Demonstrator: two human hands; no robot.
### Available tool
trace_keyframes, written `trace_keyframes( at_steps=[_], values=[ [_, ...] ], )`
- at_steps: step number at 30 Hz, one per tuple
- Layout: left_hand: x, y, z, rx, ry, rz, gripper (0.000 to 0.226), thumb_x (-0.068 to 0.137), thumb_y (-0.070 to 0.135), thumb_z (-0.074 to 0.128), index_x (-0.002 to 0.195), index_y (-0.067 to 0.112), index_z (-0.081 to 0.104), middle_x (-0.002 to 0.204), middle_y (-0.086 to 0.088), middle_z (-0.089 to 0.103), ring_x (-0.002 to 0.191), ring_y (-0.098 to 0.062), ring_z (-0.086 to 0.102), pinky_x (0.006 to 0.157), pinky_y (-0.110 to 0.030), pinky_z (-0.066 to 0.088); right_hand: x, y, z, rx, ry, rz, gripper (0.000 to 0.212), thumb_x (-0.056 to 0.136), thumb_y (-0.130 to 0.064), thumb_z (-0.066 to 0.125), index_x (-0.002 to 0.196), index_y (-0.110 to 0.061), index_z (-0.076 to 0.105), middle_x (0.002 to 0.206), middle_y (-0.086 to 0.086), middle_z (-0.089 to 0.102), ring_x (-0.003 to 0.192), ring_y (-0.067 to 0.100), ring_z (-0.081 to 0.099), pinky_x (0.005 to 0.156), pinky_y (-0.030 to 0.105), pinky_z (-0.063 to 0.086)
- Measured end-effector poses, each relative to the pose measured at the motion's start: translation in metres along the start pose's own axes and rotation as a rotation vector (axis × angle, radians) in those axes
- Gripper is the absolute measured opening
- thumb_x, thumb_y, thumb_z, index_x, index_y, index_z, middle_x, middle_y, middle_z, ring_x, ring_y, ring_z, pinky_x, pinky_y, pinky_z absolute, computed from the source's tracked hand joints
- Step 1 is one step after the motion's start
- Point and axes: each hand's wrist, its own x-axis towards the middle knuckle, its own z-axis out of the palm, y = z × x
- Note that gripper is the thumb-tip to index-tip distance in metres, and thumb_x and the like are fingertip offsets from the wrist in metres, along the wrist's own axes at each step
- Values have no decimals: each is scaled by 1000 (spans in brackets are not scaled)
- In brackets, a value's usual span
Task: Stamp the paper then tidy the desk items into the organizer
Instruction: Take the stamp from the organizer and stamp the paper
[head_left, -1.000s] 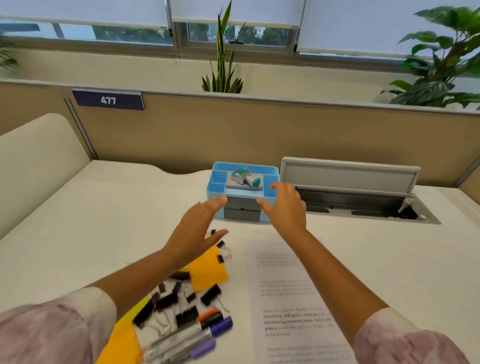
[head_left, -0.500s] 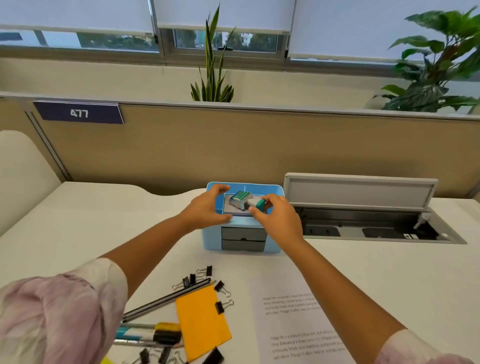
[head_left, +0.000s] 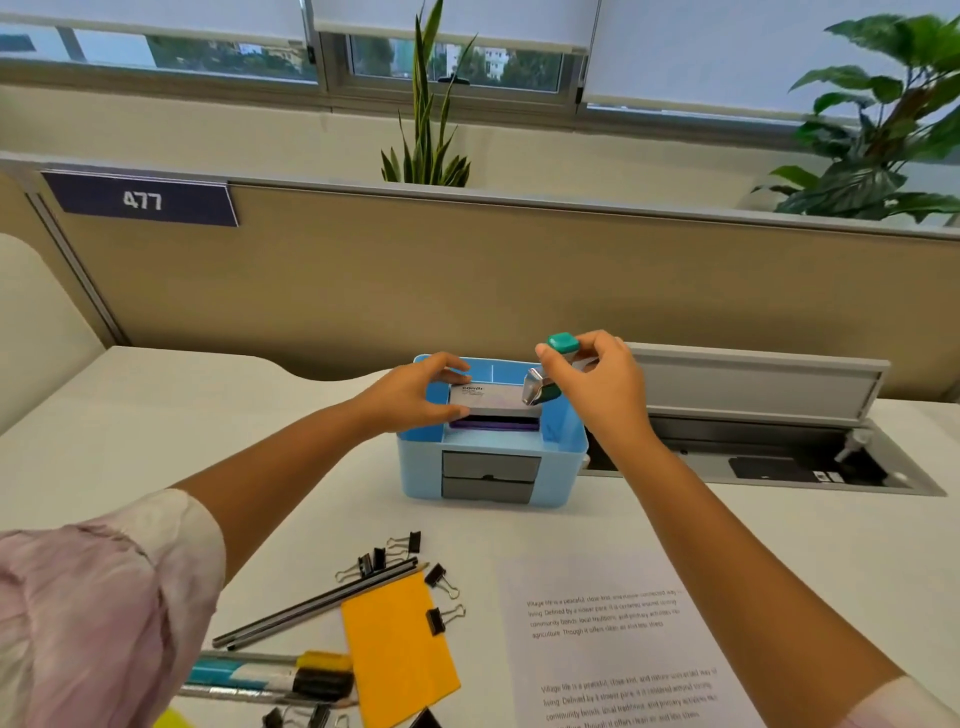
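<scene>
On the white table (head_left: 156, 415) in front of me stands a blue organizer (head_left: 421, 467). Nearer me lie a printed paper (head_left: 613, 649), an orange notepad (head_left: 395, 654), two pencils (head_left: 311, 608), several markers (head_left: 270, 675) and scattered black binder clips (head_left: 441, 577).

Bright daylight from windows (head_left: 441, 57), soft shadows, wide-angle edge distortion, slight blur.
</scene>
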Motion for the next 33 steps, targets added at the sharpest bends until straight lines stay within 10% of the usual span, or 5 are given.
trace_keyframes(
  at_steps=[9,18,27,33],
  values=[
    [14,0,15,-331,361,-156,40,82,38,64,115,18,53,94,2,65,93,-12,58,68,-20,45,5,-7,13,-94,-106,-30,28,84,-52,52,73,-26,48,67,-5,57,66,14,56,59,33,46],
    [8,-14,4,46,-61,-47,59,71,40,75,123,30,51,121,11,52,103,-6,42,87,-20,36,0,10,9,-87,-82,15,33,84,-57,48,71,-26,45,72,4,59,71,15,59,64,42,52],
    [9,-10,1,-57,-39,-86,46,79,40,66,121,26,54,127,5,55,106,-7,46,86,-20,41,-7,11,8,-68,-66,6,33,82,-60,45,71,-29,44,69,-5,54,65,12,55,61,36,53],
    [14,-6,8,-187,166,-92,32,87,50,48,86,22,64,85,0,61,82,-14,55,66,-24,39,-6,6,9,-40,-45,-27,35,87,-54,44,76,-22,47,69,0,55,67,15,55,55,34,47]
  ],
)
